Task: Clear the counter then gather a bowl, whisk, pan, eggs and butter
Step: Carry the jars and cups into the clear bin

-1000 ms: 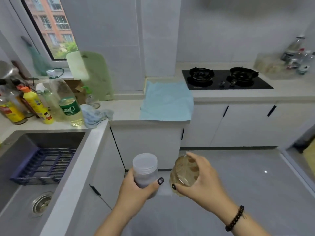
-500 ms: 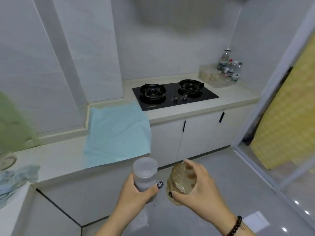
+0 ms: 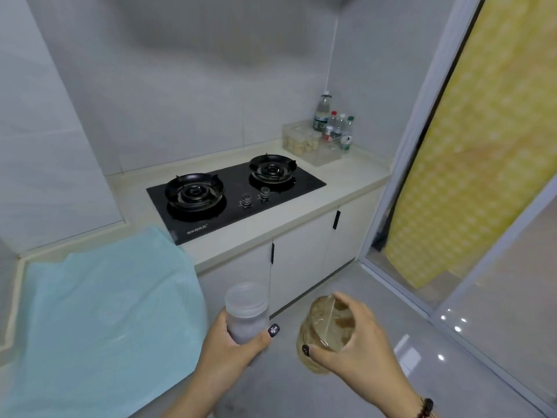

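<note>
While your left hand (image 3: 232, 345) grips the frosted jar (image 3: 247, 315) and your right hand (image 3: 355, 348) the amber jar (image 3: 325, 330), the desk (image 3: 346, 179) corner lies ahead-right, nearer your right.

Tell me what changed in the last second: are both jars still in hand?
The view swung right: sink, bottles and window left the frame; the black gas hob came closer. Unchanged: the left hand grips the frosted plastic jar, the right hand the clear brownish jar, over the floor.

Beige counter (image 3: 346, 188) carries black hob (image 3: 235, 200), blue cloth (image 3: 105, 312), clear box (image 3: 310, 146), bottles (image 3: 334, 125).
</note>
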Action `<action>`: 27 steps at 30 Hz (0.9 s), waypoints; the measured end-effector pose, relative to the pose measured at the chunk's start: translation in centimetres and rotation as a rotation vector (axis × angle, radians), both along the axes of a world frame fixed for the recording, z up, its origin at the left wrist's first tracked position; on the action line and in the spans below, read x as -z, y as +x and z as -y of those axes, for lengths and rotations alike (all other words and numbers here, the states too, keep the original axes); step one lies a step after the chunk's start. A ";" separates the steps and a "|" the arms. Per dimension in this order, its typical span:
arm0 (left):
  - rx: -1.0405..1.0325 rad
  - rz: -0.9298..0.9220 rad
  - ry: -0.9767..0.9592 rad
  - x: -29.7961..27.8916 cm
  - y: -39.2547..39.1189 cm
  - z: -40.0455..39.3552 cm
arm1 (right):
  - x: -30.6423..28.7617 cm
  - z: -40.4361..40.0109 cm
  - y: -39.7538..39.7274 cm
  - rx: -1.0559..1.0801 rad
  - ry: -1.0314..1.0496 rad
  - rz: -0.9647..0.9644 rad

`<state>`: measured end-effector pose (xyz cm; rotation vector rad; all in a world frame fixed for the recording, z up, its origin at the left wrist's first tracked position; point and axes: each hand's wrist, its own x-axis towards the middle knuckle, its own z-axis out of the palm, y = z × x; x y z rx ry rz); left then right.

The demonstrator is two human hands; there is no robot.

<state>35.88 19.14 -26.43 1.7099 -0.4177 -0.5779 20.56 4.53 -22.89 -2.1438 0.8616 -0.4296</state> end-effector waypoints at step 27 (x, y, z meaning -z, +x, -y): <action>-0.062 -0.152 -0.164 -1.7 6.7 41.3 | -2.7 38.9 6.5 0.061 0.021 0.084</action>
